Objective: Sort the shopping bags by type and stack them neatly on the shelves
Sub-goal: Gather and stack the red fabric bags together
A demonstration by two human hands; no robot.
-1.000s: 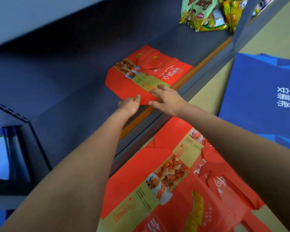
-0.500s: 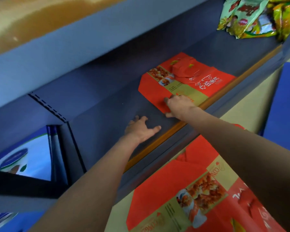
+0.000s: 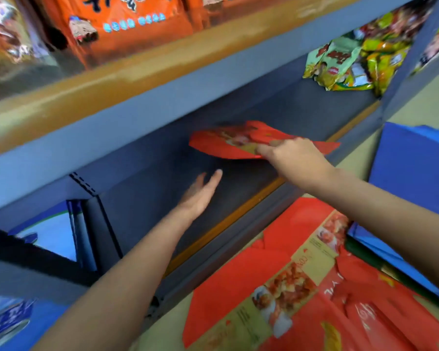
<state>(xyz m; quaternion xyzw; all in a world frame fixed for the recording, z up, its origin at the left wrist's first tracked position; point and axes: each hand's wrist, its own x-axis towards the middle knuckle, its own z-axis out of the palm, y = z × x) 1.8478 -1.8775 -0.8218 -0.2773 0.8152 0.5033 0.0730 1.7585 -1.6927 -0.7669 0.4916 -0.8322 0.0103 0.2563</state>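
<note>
A flat red shopping bag [image 3: 218,145] lies on the dark grey shelf [image 3: 142,198], its near edge lifted. My right hand [image 3: 292,158] grips that near edge, fingers curled over it. To the left of the bag my left hand [image 3: 200,193] hovers over the bare shelf with straight fingers, palm turned sideways, holding nothing. More red bags [image 3: 302,287] lie flat on the floor at lower right. Beside them, at the right, lie blue bags [image 3: 413,168].
Green and yellow snack packets [image 3: 352,62] sit at the shelf's right end. Orange packets [image 3: 127,24] fill the shelf above. A blue and white bag [image 3: 53,234] stands in the left compartment behind a divider [image 3: 96,224]. An orange strip [image 3: 226,224] lines the shelf's front lip.
My right hand has taken hold of the red bag's near edge and raised it. My left hand lifted off the shelf and turned sideways. The view tilted upward.
</note>
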